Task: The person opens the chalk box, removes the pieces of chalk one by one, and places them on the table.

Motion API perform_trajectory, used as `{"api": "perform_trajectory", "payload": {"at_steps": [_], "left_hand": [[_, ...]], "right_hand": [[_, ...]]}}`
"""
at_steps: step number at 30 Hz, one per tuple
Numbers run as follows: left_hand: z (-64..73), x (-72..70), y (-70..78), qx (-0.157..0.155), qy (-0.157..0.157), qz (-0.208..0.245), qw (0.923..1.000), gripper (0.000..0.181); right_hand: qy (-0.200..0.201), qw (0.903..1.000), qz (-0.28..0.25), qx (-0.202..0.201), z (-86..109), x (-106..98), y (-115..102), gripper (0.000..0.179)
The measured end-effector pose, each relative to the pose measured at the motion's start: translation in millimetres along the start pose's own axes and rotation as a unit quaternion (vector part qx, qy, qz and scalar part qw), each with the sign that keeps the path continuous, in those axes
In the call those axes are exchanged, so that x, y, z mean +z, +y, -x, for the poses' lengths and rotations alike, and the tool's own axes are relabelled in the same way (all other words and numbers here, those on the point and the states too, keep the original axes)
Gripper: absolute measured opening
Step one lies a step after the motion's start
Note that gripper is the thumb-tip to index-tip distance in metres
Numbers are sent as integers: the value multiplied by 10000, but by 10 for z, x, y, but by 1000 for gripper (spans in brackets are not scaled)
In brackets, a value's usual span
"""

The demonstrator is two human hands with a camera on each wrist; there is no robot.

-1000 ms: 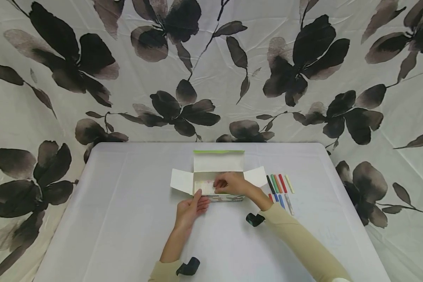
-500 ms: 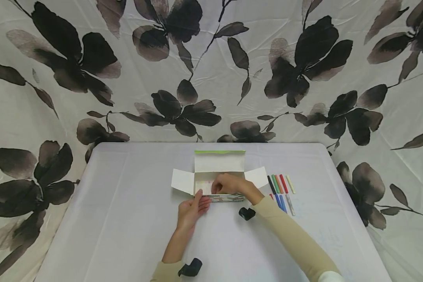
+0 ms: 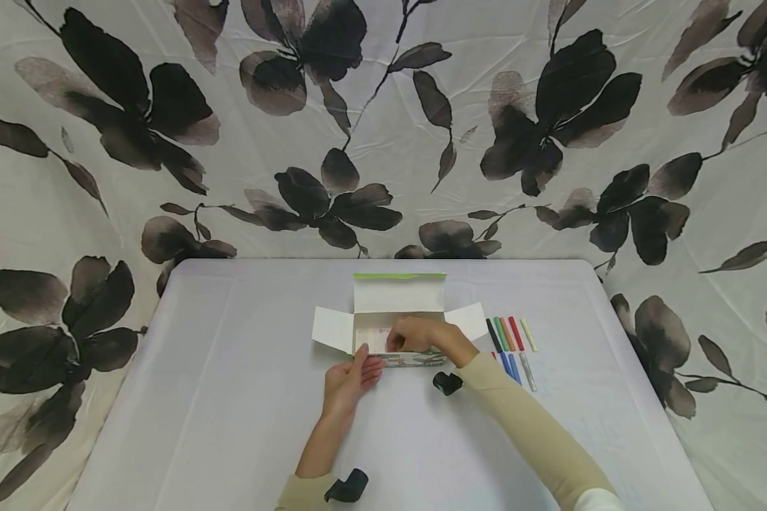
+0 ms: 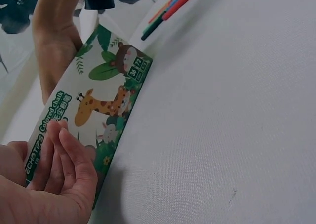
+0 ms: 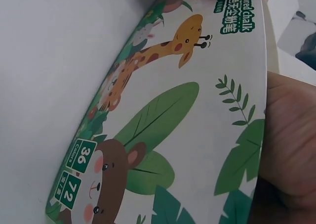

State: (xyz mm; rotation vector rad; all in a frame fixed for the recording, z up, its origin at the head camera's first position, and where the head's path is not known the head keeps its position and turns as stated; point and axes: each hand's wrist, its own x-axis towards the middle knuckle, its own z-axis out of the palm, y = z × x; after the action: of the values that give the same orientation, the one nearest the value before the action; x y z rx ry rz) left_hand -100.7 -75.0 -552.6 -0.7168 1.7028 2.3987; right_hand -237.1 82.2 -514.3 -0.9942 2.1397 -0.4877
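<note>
A white chalk box stands with its lid and side flaps spread. Its front, printed with animals and the words "Colored chalk", shows in both wrist views. My left hand holds the box's near wall at the left corner, thumb at the rim and fingers against the printed front. Down inside the box is my right hand, knuckles up; its fingertips are hidden, so what they hold cannot be seen. Something pale with faint pink marks lies in the box left of that hand.
Right of the box lie two rows of coloured sticks, among them a red stick, a yellow stick and a silver stick. The white table meets a floral cloth at its back edge.
My right hand has lowered deeper into the box, its wrist shifting left, and its fingers have gone from sight. The left hand keeps its place on the box.
</note>
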Motion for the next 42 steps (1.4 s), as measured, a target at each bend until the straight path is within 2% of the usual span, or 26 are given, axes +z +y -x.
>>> {"api": "perform_trajectory", "payload": {"at_steps": [5, 11, 18, 23, 28, 32, 38, 42], "left_hand": [[-6, 6, -8, -14, -13, 4, 10000, 52], [-16, -9, -19, -3, -33, -5, 10000, 53], [-13, -18, -3, -9, -84, -83, 9999, 54], [-4, -27, 1, 1, -114, -143, 9998, 55], [0, -20, 5, -23, -74, -194, 9998, 54], [4, -18, 9, -34, -41, -219, 9997, 53], [18, -24, 24, -32, -50, -207, 9998, 53], [23, -27, 28, -16, -93, -181, 9998, 54]], "right_hand": [[-21, 9999, 61, -126, 32, -12, 6, 13], [201, 9994, -74, -284, 79, -1, 46, 10], [647, 9966, -153, -492, 169, 17, 113, 6], [1142, 9909, -195, -679, 257, 25, 143, 10], [1731, 9797, -202, -994, 352, 13, 174, 18], [2207, 9686, -507, -1023, 456, -21, 178, 23], [2971, 9465, -940, -837, 634, -97, 191, 20], [3318, 9332, -1255, -583, 745, -132, 232, 19]]}}
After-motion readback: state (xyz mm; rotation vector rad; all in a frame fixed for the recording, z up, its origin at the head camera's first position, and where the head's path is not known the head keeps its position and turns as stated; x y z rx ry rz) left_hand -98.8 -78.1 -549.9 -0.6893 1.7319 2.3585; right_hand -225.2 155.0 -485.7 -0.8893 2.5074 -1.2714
